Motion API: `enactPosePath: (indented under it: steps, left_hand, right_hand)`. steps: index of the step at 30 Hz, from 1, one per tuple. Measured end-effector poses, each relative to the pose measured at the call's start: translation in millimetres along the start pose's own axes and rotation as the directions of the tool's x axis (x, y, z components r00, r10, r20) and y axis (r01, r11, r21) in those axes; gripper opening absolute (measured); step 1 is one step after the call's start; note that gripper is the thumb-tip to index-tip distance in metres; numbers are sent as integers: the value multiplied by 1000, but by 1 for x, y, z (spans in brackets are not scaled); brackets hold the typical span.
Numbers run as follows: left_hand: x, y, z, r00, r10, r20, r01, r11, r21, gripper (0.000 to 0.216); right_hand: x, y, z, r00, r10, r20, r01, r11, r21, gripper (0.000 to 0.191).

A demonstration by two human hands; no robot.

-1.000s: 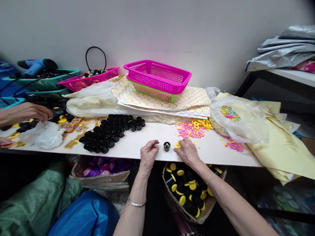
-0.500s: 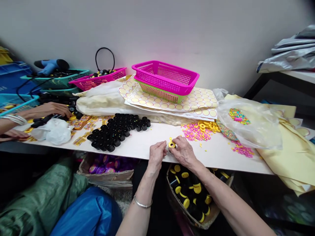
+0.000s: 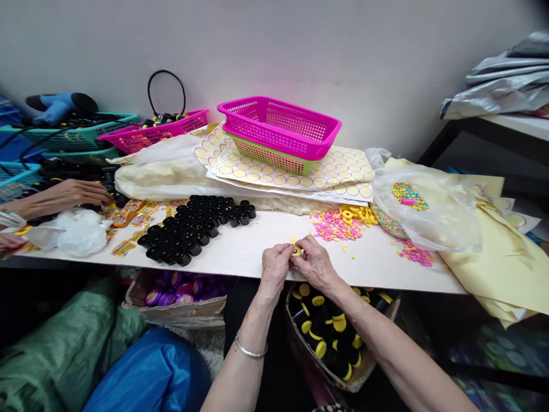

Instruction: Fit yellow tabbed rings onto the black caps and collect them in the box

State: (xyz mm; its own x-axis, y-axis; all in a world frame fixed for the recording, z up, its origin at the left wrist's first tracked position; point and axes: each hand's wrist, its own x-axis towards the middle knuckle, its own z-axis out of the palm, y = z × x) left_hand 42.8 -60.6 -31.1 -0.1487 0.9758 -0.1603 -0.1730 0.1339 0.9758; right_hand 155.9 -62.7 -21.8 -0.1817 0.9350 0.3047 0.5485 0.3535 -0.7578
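My left hand (image 3: 276, 265) and my right hand (image 3: 316, 262) meet at the front edge of the white table (image 3: 240, 252). Both pinch a small black cup with a yellow ring cap (image 3: 295, 250) between their fingertips; the cup itself is mostly hidden. A cluster of several black cups (image 3: 195, 226) stands to the left. Pink beads (image 3: 334, 226) and loose yellow ring caps (image 3: 358, 214) lie just behind my right hand. A clear bag with coloured beads (image 3: 422, 209) rests at the right.
A pink basket (image 3: 278, 123) sits on sticker sheets (image 3: 326, 177) at the back. Another person's hand (image 3: 72, 193) works at the far left near a white bag (image 3: 75, 232). Under the table a box of capped black cups (image 3: 332, 337) and a box of purple items (image 3: 180, 289) stand.
My right hand carried a yellow ring cap from the table onto the small black cup. Both hands then closed round the capped cup and drew it slightly nearer the table's edge.
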Motion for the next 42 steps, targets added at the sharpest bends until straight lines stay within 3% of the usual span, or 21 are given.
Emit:
enactPosePath:
  steps: [4,8,11,20,27,30,32,34,36,39,42]
  left_hand:
    - [0,1,1,1000,11,1,-11,1000,3,19]
    - [0,1,1,1000,2,-28,0,998,68,19]
    - [0,0,2,999,-9,-51,15,993,115,19]
    - [-6,-2,11,994,40,-97,-28,992,119,35]
    - [1,-3,13,983,16,-185,22,980,198,36]
    - [8,-3,13,983,29,-179,13,974,228,34]
    - [6,-4,12,985,49,-166,-10,973,230,34]
    - [0,-2,8,990,78,-117,-54,979,198,32]
    - [-10,0,2,993,121,14,-122,983,135,30]
    - [-30,3,-9,951,207,231,-233,969,88,34]
    - [-54,5,-15,919,332,212,-367,918,150,38]
  right_hand:
    - [2,2,1,994,113,0,-110,964,242,16]
    - [1,5,6,913,385,138,-389,713,583,31]
    - [3,6,12,843,514,160,-479,581,658,38]
    - [4,0,19,812,563,153,-518,575,634,32]
    - [9,-11,14,801,568,191,-558,591,583,27]
    - [11,-9,17,841,541,20,-473,715,515,27]
    - [10,-4,22,857,513,-40,-426,751,505,29]
    - [7,-1,25,852,522,49,-448,677,584,30]
    - [3,-3,26,835,527,161,-482,555,678,31]
    - [-10,-14,19,842,515,158,-418,439,796,32]
    - [-36,-32,5,860,455,232,-383,274,882,32]
